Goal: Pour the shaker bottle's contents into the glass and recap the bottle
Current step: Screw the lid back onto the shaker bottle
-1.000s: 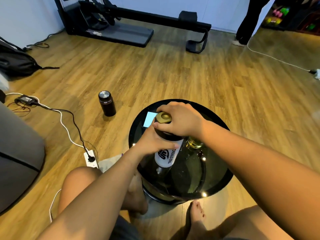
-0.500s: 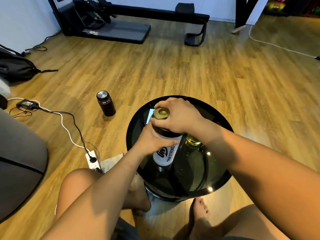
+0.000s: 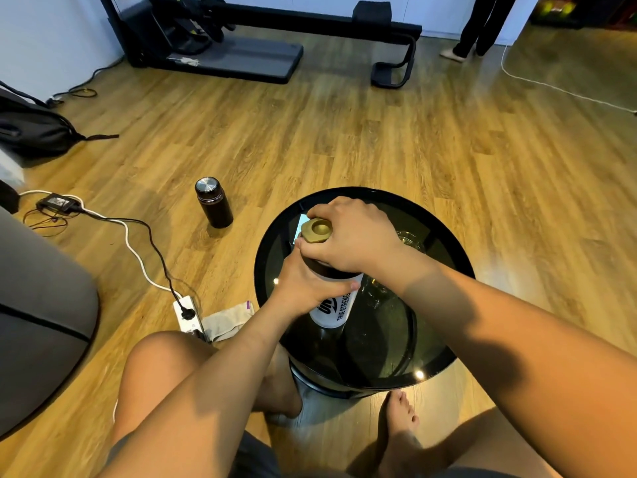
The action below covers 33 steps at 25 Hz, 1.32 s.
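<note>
- Shaker bottle upright on the round black glass table, white body with dark printed lettering, black lid ring at the top.
- My left hand is wrapped tight around the bottle just under the lid, bracing it.
- My right hand is closed over the lid, fingers curled round the gold cap.
- Over the past second the gold cap has shown more from under my right hand, which has shifted round it; the bottle has stayed put. I judge a twist in progress, though opening or closing I cannot tell.
- Drinking glass stands just behind my right wrist; whether it holds liquid is unclear.
- Dark steel flask stands on the wood floor, well apart from the table.
</note>
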### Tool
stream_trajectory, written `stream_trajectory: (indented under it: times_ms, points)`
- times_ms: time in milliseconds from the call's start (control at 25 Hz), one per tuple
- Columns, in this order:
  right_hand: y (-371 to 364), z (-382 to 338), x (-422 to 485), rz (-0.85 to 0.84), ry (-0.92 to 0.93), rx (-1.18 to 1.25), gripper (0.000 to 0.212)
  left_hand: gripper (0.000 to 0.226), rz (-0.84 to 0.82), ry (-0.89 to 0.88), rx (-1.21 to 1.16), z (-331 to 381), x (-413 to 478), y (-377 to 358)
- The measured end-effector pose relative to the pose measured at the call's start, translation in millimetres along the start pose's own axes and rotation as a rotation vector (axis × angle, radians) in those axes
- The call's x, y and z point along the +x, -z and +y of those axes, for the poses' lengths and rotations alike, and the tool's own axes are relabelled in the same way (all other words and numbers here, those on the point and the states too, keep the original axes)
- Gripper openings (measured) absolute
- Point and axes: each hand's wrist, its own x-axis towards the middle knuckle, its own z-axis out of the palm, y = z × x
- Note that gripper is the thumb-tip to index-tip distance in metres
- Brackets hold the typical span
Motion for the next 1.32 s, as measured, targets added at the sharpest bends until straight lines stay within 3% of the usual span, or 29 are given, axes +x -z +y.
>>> stream_trajectory:
  times_ms: [800,920,1080,1320]
  points:
    - [-11,-6,-14,0.130,-0.075,-0.053,0.064,0.079,0.037,0.021,-0.036,-4,-10,-9]
    - [-11,-3,-15,0.135,-0.040,-0.054,0.063,0.079,-0.016,0.028,-0.057,-2,-8,-7]
    - [-8,7,-16,0.097,0.090,-0.016,0.064,0.098,-0.169,0.005,-0.048,-6,4,12]
    - [-8,11,-15,0.073,0.112,-0.032,0.066,0.072,-0.124,-0.017,-0.005,-10,2,1]
